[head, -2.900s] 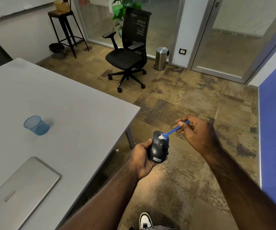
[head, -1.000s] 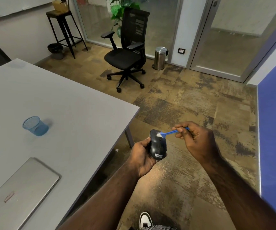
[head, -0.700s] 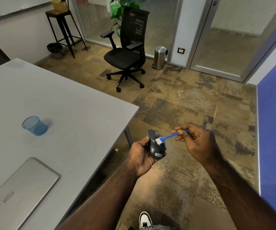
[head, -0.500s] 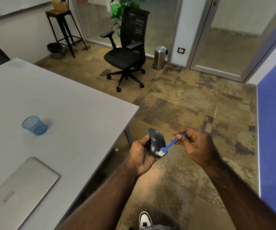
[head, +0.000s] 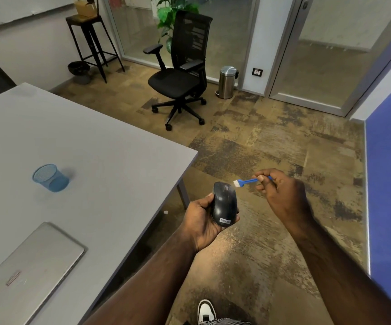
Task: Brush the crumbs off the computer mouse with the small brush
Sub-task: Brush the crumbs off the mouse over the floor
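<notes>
At centre frame, our left hand grips the mouse while our right hand pinches the brush, bristles just beside its upper edge.

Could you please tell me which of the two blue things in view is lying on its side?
The blue mesh cup on the table lies tipped over; the brush is held in the right hand.

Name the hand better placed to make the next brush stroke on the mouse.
Right hand: it pinches the small brush, bristles just off the mouse front; the left hand is busy cradling the mouse.
</notes>
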Tool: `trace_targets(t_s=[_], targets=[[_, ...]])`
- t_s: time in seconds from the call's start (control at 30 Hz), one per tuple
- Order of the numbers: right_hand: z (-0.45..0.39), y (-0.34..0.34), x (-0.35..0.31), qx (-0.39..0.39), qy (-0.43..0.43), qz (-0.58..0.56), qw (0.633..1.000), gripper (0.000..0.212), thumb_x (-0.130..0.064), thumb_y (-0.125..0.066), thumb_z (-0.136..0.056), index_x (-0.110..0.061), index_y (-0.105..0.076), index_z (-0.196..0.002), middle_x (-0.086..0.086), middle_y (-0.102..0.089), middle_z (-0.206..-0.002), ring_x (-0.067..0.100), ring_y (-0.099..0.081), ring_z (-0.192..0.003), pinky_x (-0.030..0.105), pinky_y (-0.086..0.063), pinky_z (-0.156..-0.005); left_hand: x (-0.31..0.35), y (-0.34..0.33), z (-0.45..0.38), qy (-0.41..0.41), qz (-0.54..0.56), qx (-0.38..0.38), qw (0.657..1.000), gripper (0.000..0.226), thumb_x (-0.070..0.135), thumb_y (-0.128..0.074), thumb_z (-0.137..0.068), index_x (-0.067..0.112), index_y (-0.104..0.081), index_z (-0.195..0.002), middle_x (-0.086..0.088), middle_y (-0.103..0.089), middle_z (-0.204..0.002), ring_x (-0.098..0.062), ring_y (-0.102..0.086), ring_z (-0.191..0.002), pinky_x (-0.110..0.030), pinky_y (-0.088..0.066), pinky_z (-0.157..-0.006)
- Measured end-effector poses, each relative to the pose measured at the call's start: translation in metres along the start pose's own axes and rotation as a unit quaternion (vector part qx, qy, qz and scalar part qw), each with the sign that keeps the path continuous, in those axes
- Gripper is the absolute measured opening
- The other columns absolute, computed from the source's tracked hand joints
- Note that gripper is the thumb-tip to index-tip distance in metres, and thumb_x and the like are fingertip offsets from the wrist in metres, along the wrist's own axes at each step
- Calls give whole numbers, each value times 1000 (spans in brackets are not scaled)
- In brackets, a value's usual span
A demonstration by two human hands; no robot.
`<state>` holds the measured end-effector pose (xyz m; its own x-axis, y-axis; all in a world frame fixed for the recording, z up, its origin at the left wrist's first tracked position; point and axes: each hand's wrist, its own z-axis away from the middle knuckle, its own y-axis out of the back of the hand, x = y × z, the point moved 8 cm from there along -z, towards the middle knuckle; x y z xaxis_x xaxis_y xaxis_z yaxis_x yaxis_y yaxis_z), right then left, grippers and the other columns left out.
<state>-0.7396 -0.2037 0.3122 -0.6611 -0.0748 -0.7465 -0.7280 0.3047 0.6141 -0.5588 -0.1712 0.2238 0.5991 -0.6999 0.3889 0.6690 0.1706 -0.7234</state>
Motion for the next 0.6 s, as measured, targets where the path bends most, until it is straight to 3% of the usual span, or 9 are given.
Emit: trace_targets(t_s=[0.17, 0.37, 0.53, 0.6], targets=[[2, -1, -7, -17, -9, -130, 991, 20, -22, -58, -98, -39, -69, -94, -13, -77, -83, 6, -75, -72, 32, -63, -66, 2, 4, 1, 2, 5, 5, 1000, 46, 30, -35, -100, -2, -53, -127, -27, -61, -116, -37, -63, -94, -50, -44, -96], [1, 1, 5, -13, -42, -48, 998, 17, -18, -59, -97, -28, -72, -103, -8, -75, -80, 8, -74, -74, 45, -63, -72, 1, 11, 0, 9, -3, 17, 1000, 48, 31, -34, -100, -2, -53, -129, -28, -60, -120, -39, -62, -98, -51, -42, -101], [8, -4, -19, -74, 33, -122, 989, 30, -9, -61, -95, -38, -70, -93, -9, -76, -77, 5, -75, -69, 27, -62, -66, 2, 13, -1, 8, 2, 26, 1000, 52, 33, -31, -100, -3, -48, -134, -27, -60, -119, -38, -61, -99, -50, -43, -98], [7, -3, -23, -77, 49, -127, 988, 34, -7, -62, -95, -40, -69, -92, -11, -76, -79, 5, -75, -69, 26, -62, -65, 2, 13, 0, 6, 0, 26, 1000, 53, 33, -31, -100, -3, -47, -135, -27, -59, -120, -38, -60, -99, -49, -45, -96]])
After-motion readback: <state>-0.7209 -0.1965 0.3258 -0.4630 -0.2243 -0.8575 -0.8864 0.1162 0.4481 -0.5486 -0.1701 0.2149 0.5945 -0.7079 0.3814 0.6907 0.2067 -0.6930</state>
